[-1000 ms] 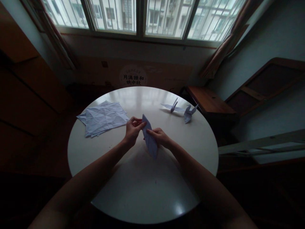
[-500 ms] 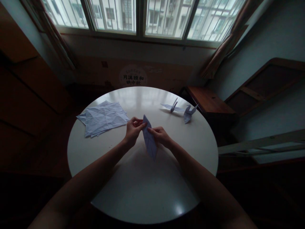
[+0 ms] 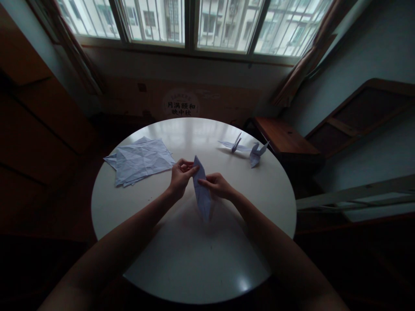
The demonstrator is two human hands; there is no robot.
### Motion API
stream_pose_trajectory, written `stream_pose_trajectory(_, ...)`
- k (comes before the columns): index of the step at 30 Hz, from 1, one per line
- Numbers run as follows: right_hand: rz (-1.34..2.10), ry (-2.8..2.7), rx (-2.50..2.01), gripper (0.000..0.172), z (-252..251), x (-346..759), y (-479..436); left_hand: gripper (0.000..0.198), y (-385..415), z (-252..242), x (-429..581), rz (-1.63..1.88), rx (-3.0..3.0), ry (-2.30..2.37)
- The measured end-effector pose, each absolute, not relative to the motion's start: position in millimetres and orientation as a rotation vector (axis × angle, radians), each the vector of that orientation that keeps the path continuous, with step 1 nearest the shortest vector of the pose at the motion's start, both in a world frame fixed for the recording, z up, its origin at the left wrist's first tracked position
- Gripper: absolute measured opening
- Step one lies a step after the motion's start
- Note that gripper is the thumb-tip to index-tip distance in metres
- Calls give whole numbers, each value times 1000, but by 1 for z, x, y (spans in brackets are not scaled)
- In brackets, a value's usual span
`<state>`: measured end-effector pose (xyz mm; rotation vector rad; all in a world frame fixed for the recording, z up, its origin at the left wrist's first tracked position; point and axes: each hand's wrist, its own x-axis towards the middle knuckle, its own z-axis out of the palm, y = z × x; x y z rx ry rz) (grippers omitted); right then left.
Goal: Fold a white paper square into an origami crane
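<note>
A long pointed piece of folded pale paper is held upright over the round white table. My left hand pinches its upper tip. On the paper's right edge, about halfway down, my right hand is closed on it with its fingers. Both forearms reach in from the bottom of the view.
A loose stack of creased paper sheets lies at the table's left. Two folded paper cranes stand at the far right of the table. A wooden bench is beyond the table's right edge, with a window behind.
The folded paper has turned slightly and narrowed between my hands. My right hand has shifted a little along its edge. My left hand stays at the tip.
</note>
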<state>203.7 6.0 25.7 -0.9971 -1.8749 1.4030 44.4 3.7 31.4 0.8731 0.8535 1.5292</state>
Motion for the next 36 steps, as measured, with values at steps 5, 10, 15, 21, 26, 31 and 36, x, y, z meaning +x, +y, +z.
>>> stream_pose_trajectory(5,1413,-1826,-996,53,23,202,5,42,3,34,44,1532,870,860)
stream_pose_trajectory(10,1340,-1771,-997,56,26,202,7,45,1,36,44,1446,904,867)
stream_pose_trajectory(15,1299,-1749,-956,54,32,202,6,44,0,35,44,1363,934,848)
stream_pose_trajectory(21,1282,-1715,-952,54,34,202,5,45,1,34,42,1334,920,856)
stream_pose_trajectory(26,1245,-1627,-964,53,34,201,6,46,-1,38,44,1275,909,828)
stream_pose_trajectory(31,1092,-1518,-1012,55,32,204,11,65,-3,36,47,1186,912,828)
stream_pose_trajectory(36,1005,-1483,-1038,56,32,205,13,58,-3,31,47,1120,987,850)
